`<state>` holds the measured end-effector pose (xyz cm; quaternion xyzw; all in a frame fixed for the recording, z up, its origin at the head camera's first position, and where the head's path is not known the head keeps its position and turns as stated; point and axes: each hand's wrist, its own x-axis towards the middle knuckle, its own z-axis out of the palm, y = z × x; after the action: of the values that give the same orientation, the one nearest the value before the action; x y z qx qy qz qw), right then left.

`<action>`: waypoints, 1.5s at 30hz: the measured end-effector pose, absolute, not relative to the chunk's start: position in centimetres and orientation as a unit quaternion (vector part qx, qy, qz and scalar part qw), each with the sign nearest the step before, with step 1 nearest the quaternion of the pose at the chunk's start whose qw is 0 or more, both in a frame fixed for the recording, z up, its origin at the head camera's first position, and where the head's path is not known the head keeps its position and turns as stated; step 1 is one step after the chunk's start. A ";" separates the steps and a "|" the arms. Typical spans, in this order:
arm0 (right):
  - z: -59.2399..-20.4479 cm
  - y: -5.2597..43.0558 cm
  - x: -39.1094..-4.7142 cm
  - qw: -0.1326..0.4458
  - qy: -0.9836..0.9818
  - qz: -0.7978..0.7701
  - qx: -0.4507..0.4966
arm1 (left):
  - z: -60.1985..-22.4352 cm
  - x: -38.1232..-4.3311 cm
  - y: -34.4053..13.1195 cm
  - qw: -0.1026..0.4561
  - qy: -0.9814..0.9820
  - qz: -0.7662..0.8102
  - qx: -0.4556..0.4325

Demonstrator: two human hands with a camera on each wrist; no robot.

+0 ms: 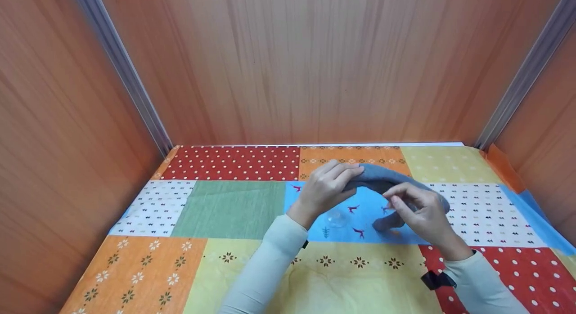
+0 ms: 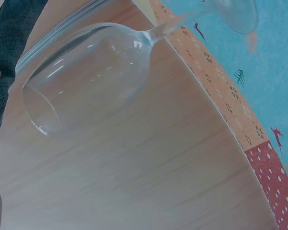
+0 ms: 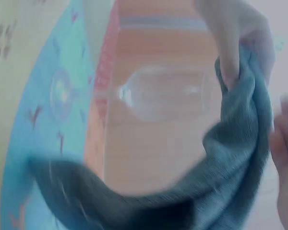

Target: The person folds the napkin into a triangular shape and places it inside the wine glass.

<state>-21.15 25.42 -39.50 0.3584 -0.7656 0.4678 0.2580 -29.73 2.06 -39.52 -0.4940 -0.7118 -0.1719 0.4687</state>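
Note:
A grey cloth (image 1: 382, 172) arches through the air between the two hands, its loose end hanging over the blue patch. My left hand (image 1: 326, 186) pinches one end between thumb and fingers, as the right wrist view also shows. Close in front of the cloth is my right hand (image 1: 416, 210), fingers loosely bent, thumb near the index finger and nothing visible between them. In the right wrist view its blurred fingers (image 3: 285, 134) lie beside the cloth. A clear wine glass (image 2: 96, 72) stands upright near the left hand; its round foot (image 1: 336, 218) rests on the blue patch.
A patchwork tablecloth (image 1: 234, 210) in several colours covers the table. Wood-grain panels (image 1: 288, 66) rise behind it and at both sides, joined by metal corner posts (image 1: 128, 75). At the right, the tablecloth's edge (image 1: 508, 165) rides up near the panel.

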 end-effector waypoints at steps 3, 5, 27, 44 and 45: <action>-41.1 25.4 -22.0 0.156 -0.785 0.485 0.353 | -39.4 -29.6 2.1 0.477 -0.712 -0.200 -0.475; -41.6 25.0 -22.2 0.081 -0.803 0.491 0.329 | -39.4 -29.5 2.2 0.481 -0.709 -0.219 -0.468; -39.9 23.3 -24.0 0.071 -0.749 0.635 0.176 | -41.2 -28.9 3.1 0.374 -0.732 -0.365 -0.436; -37.0 22.1 -26.0 0.157 -0.801 0.553 0.168 | -40.2 -28.7 2.9 0.348 -0.752 -0.400 -0.392; -36.5 21.9 -25.8 0.162 -0.802 0.550 0.171 | -40.0 -28.7 2.9 0.345 -0.753 -0.406 -0.386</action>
<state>-25.84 21.90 -36.55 0.1705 -0.8017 0.5496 0.1618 -28.71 2.88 -40.00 -0.3856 -0.7533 -0.4062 0.3448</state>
